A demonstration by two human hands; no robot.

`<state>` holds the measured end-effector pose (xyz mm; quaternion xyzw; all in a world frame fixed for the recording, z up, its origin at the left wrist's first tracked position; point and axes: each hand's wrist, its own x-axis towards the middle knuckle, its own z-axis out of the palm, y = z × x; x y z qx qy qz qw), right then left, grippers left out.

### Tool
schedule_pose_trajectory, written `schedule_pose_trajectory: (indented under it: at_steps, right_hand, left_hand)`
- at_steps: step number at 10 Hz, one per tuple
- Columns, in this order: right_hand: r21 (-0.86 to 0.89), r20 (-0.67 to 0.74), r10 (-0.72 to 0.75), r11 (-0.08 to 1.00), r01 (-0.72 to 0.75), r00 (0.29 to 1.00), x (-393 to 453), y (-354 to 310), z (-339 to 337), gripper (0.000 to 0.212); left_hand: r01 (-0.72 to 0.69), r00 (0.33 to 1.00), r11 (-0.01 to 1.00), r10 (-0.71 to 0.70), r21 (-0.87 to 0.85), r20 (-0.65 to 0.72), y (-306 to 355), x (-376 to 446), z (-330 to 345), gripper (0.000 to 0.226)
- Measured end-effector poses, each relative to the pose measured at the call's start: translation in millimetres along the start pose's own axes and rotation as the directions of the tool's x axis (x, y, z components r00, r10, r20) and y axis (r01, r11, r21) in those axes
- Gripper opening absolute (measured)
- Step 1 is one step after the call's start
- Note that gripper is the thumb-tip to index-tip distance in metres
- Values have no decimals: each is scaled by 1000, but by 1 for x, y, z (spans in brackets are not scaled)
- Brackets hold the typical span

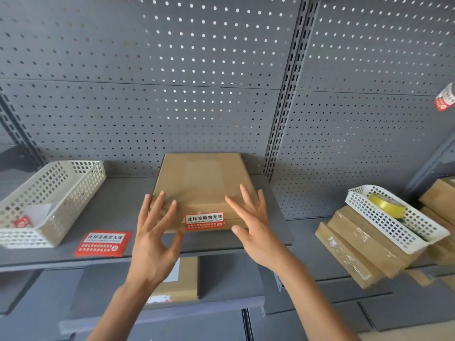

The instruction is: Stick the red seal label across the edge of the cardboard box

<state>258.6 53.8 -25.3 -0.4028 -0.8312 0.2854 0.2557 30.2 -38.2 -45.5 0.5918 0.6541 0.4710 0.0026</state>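
Judging by looks, we expect the thin red seal label [204,220] between our spread, empty left hand [157,232] and right hand [253,225] to crease easily; the cardboard box [199,185] seems stiff enough to press against.

left hand [155,232]: covers the 7 o'clock corner of the cardboard box [202,185], so the edge under it is unseen
red seal label [204,220]: small lower print too fine to read
label stack [103,243]: lower lines blurred, count of sheets cannot be told
left basket [49,200]: cut by the 9 o'clock edge; the red item inside shows only through the mesh
tape roll [387,205]: its lower part is sunk behind the wall of the right basket [394,230]
red-and-white object [444,99]: cut off at 3 o'clock, unidentifiable
lower box [179,284]: mostly hidden by the left forearm and shelf
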Motion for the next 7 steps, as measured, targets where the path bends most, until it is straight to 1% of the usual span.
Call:
schedule_pose_trajectory:
  at_steps: [1,3,4,5,6,7]
  right_hand:
    - [-21,53,-11,1000,12,999,-9,3,5,72]
    - [-88,55,-28,996,33,998,-10,5,2,61]
    - [-99,88,-24,995,33,996,-10,3,-3,58]
    - [-122,51,-30,992,36,998,-21,1,-22,49]
    - [-38,-24,-27,999,26,999,-39,-12,-49,39]
    - [9,-218,-113,993,118,969,-60,-41,-99,27]
  left_hand:
    - [32,999,1000,-32,-1,20,-6,-8,5,57]
    - [-1,999,1000,0,18,37,-12,-12,3,65]
    - [0,997,1000,-2,24,81,-15,-14,-1,69]
    - [11,994,1000,-11,1,113,-11,-12,-9,66]
    - [58,992,997,-52,-51,113,-5,-5,-21,46]
    - [95,995,994,-94,-52,19,4,11,-35,30]
